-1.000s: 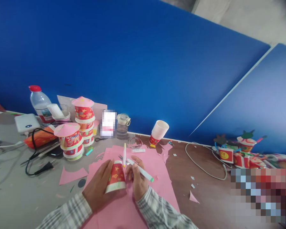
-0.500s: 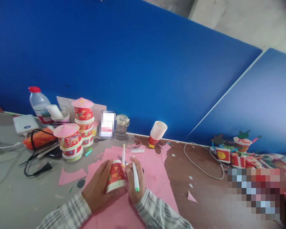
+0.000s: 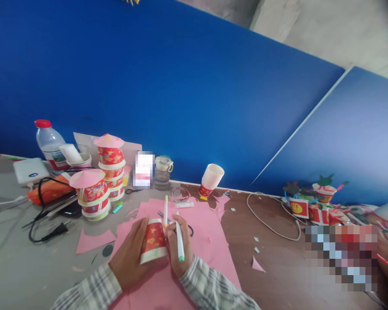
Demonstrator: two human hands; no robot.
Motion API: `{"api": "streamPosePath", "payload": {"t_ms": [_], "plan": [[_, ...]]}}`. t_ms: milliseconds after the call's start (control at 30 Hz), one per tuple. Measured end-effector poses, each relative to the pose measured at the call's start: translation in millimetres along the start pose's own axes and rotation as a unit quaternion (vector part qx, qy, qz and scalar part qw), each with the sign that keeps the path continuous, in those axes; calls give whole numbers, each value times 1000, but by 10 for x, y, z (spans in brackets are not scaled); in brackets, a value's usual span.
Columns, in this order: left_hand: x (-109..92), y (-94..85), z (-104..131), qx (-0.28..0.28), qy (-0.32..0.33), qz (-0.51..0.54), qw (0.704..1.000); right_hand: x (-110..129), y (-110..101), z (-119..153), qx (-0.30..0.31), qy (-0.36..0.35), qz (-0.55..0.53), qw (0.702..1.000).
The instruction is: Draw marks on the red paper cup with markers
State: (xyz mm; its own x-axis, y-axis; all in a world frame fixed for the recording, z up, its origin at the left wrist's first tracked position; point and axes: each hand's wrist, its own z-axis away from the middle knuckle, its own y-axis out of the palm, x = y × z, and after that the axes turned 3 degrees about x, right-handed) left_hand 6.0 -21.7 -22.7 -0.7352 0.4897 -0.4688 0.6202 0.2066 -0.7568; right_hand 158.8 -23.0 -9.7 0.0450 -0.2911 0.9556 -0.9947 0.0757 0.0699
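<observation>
At the lower centre of the frame, the left hand [image 3: 131, 252] clasps a red patterned paper cup [image 3: 153, 241], its white rim lowermost, while the right hand's [image 3: 182, 249] grip pinches a slim white green-ended marker [image 3: 180, 237] over pink paper sheets [image 3: 210, 265], with a white-and-red paper-cup stack [image 3: 212, 178] beyond, right of centre.
</observation>
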Motion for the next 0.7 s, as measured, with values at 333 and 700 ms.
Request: {"api": "streamPosePath", "payload": {"t_ms": [333,700], "plan": [[-93,-103,-15,30,1,50,998,-47,-18,-24,-19,-22,35,999],[-93,-52,-64,-22,-20,47,998,-71,-42,-108,-35,-43,97,994]]}}
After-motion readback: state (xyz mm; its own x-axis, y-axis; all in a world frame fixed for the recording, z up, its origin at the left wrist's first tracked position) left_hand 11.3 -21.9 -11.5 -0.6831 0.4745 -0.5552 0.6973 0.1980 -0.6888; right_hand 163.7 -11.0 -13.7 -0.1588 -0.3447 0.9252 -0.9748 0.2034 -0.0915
